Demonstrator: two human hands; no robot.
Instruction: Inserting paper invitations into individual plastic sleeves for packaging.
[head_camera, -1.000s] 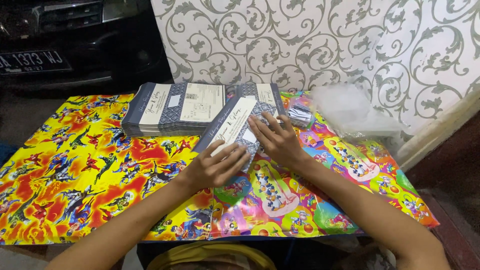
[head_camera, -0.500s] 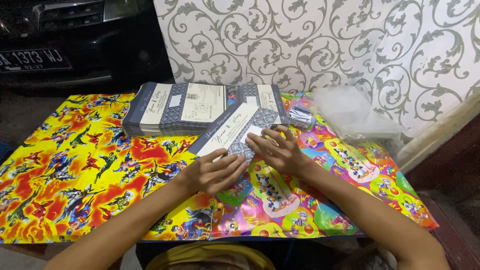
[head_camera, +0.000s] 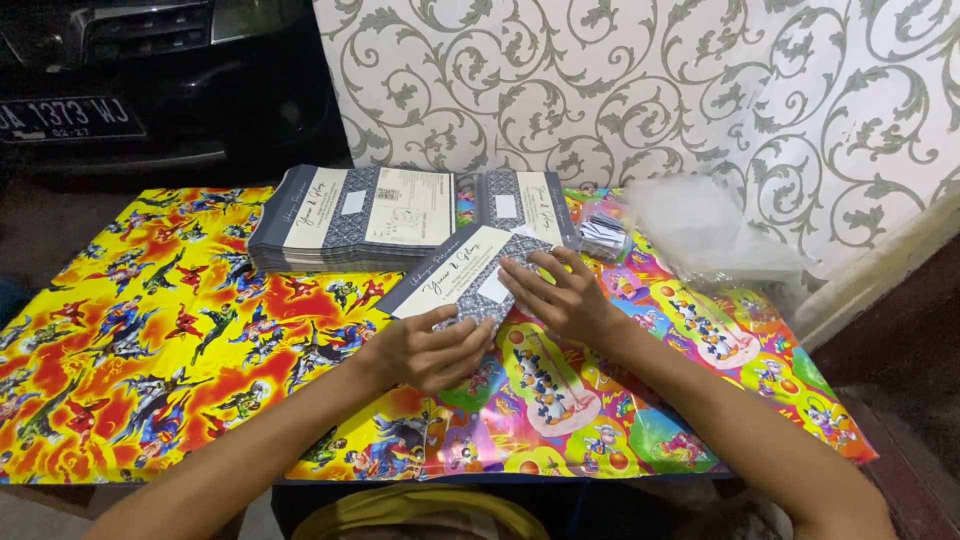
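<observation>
We see a low table (head_camera: 150, 400) covered in bright cartoon-printed sheets, yellow on the left and multicoloured on the right, likely laid to protect the surface. At its far edge lies a fanned stack of grey-and-cream cards (head_camera: 355, 215), with a second pile (head_camera: 525, 205) just to its right, both within easy reach. Far right sits a heap of clear plastic sleeves (head_camera: 710, 235). One folded card (head_camera: 462, 277) lies slanted near the middle, in front of the stacks. Our left hand (head_camera: 430, 350) rests on its near corner, fingers curled and pressed together, apparently pinning it. Our right hand (head_camera: 565, 295) lies flat across its right end, fingers spread, seemingly pressing the fold down.
</observation>
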